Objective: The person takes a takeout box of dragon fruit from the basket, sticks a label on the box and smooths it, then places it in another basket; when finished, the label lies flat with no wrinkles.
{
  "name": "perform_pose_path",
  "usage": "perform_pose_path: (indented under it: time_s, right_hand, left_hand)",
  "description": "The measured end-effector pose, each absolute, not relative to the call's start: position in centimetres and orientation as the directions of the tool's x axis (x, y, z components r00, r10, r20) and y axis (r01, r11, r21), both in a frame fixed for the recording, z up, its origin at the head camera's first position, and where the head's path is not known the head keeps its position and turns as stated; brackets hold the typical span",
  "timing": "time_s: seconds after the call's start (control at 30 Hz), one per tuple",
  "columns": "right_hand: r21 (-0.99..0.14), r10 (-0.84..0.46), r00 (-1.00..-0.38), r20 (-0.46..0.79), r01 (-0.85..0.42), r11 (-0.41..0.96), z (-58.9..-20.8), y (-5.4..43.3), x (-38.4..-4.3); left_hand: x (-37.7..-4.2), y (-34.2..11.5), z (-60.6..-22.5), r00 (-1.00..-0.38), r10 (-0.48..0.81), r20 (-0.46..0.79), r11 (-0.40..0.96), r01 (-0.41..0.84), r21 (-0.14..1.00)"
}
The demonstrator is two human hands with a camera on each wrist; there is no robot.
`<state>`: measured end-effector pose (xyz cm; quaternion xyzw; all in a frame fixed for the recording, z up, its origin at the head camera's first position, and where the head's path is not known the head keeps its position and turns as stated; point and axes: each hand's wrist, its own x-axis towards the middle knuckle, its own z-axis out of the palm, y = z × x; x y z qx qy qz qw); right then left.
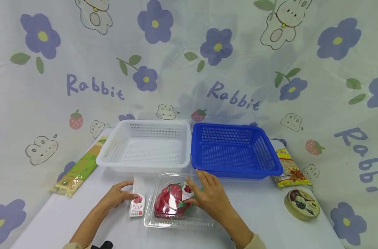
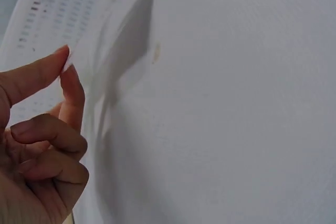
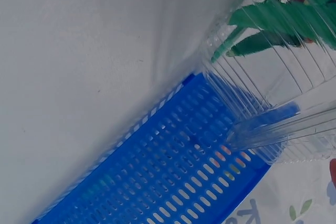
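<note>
In the head view a clear plastic clamshell box point(image 1: 204, 218) lies on the white table, with red and green things point(image 1: 168, 204) inside. My right hand point(image 1: 212, 199) is over its lid, index finger and thumb at the edges of a small white label point(image 1: 187, 191) with a red picture. Left of the box is a white strip of labels point(image 1: 136, 207) printed with the same picture. My left hand point(image 1: 115, 195) pinches this strip between thumb and index finger. The left wrist view shows the fingertips point(image 2: 67, 53) meeting at a thin edge, the other fingers curled.
Behind the box stand a white basket point(image 1: 142, 166) and a blue basket point(image 1: 235, 169), side by side. A green and yellow packet point(image 1: 80, 169) lies at left. At right are a yellow-red bag point(image 1: 290, 169) and a round tin point(image 1: 302, 204). A rabbit-print cloth hangs behind.
</note>
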<state>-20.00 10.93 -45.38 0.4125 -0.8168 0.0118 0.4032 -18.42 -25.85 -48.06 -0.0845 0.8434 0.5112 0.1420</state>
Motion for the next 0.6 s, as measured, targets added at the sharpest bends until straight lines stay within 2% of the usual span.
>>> perform_pose_path:
  time_s: [0.1,0.2,0.3,0.43,0.6]
  right_hand:
    - [0.305,-0.671,-0.336,0.661,-0.697,0.649,-45.6,10.8,-20.0]
    - [0.301,-0.676,-0.343,0.652,-0.702,0.645,-45.9,10.8,-20.0]
    - [0.291,-0.681,-0.348,0.644,-0.712,0.639,-46.1,10.9,-19.9]
    - [0.261,-0.692,-0.367,0.621,-0.736,0.625,-46.4,11.0,-20.0]
    - [0.179,-0.699,-0.431,0.571,-0.765,0.618,-46.4,11.1,-20.1]
  left_hand:
    - [-18.2,-26.0,-48.5,-0.964,-0.047,-0.26,0.583,-0.238,0.776]
    - [-17.6,-26.0,-48.6,-0.98,-0.11,-0.169,0.731,-0.195,0.654]
    - [-16.7,-25.6,-47.9,-0.981,-0.171,-0.097,0.8,-0.195,0.567]
    - [-15.3,-24.1,-46.0,-0.979,-0.205,0.008,0.795,-0.162,0.585]
    - [-13.6,-20.7,-43.7,-0.97,-0.188,0.153,0.728,-0.034,0.684]
